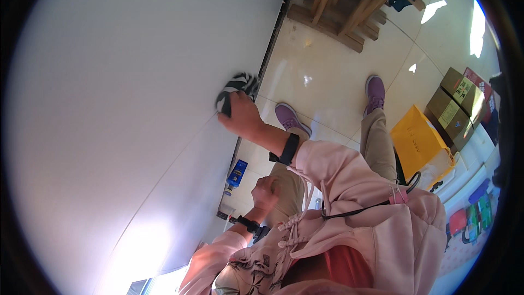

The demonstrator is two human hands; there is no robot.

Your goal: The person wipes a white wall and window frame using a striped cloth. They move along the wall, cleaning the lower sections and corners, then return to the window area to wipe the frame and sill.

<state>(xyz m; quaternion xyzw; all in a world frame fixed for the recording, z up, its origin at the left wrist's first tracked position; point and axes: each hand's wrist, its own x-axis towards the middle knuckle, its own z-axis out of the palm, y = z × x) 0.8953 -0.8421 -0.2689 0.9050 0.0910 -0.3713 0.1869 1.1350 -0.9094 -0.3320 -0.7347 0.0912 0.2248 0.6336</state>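
Observation:
My right hand (242, 115) grips a bunched black-and-white patterned cloth (237, 86). The cloth lies against a large smooth white wall (135, 90), close to its dark lower edge, and looks blurred. Lower in the view, my left hand (265, 192) rests by my thigh with its fingers curled in, and nothing shows in it. Both wrists wear black bands. A blue bottle (237, 175) stands or lies on the floor between the wall's foot and my left hand; its label bears writing.
Beige floor tiles (311, 69) lie under my purple shoes. A wooden stool or rack (348, 12) is at the top, beside the wall. To the right are a yellow paper bag (421, 139), brown boxes (454, 106) and several small colourful items (470, 217).

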